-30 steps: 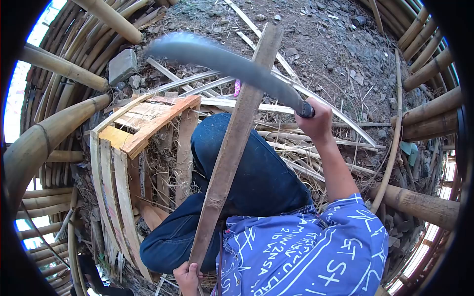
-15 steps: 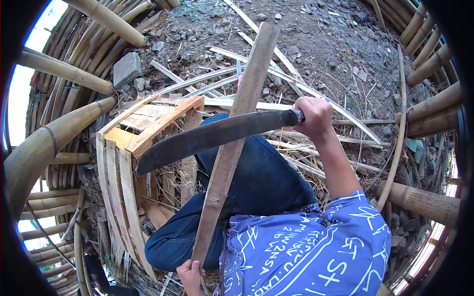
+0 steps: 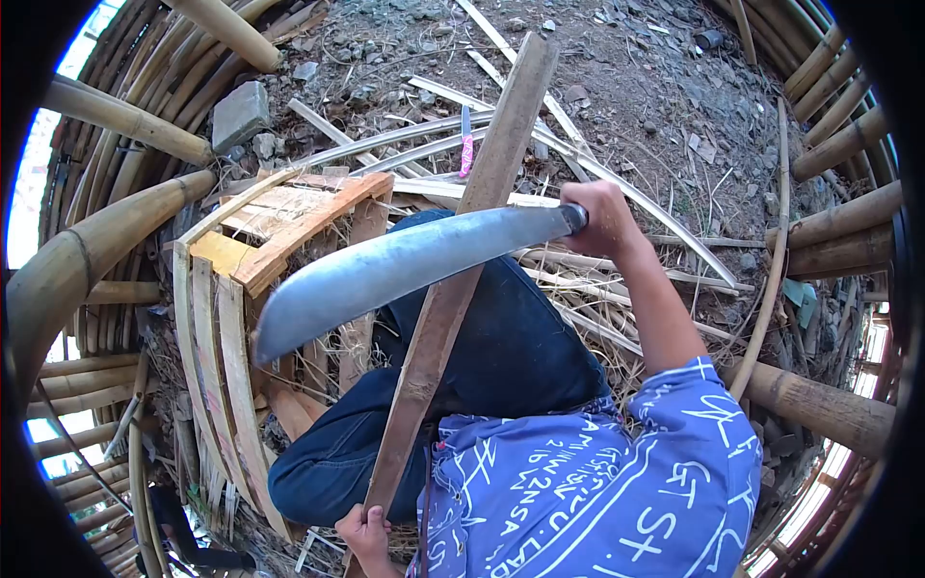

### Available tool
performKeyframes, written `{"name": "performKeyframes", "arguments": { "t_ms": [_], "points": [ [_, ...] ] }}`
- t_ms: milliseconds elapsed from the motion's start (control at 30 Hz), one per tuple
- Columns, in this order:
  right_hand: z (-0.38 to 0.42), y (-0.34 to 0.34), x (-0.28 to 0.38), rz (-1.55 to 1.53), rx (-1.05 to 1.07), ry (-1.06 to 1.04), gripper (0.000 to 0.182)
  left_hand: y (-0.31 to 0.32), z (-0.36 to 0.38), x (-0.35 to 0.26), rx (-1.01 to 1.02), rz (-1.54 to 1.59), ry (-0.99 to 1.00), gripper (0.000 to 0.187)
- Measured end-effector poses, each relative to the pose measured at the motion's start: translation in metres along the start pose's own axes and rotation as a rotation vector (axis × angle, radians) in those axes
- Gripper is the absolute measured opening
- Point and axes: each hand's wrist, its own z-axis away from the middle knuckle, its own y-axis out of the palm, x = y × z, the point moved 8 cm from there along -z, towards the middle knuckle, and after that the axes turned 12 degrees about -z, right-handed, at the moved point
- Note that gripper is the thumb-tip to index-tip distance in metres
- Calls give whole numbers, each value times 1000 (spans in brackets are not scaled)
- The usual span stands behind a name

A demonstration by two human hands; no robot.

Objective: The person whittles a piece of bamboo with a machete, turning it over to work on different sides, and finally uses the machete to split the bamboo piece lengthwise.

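My right hand is closed round the handle of a machete, whose broad blade reaches left across my knees and shows its bright flat side. Beneath the blade, overlapped by it in this view, runs a long weathered bamboo slat, slanting from the ground at top centre down to my body. My left hand grips the slat's lower end, thumb on top. A wooden crate stands left of my bent legs, with the blade tip over its near corner.
Pale split strips lie scattered on the stony ground ahead. Among them is a knife with a pink handle. A concrete block sits beyond the crate. Bamboo poles surround me on both sides, one thick pole at right.
The machete blade has rolled from its dark side to show a shiny face, its tip slightly lower. The slat's far end has shifted a little right; both hands keep their hold.
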Motion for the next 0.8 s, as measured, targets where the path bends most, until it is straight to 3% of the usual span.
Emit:
{"name": "performKeyframes", "arguments": {
  "t_ms": [167,267,800],
  "points": [
    [-21,-2,-14,68,50,1,20,-1,0,-28,-10,-38,120,59],
    [-23,-5,-18,105,56,-12,21,1,1,-7,2,-58,14,58],
    [-15,-17,-38,165,-33,-25,20,-1,-2,-17,26,-74,-4,59]
  ]
}}
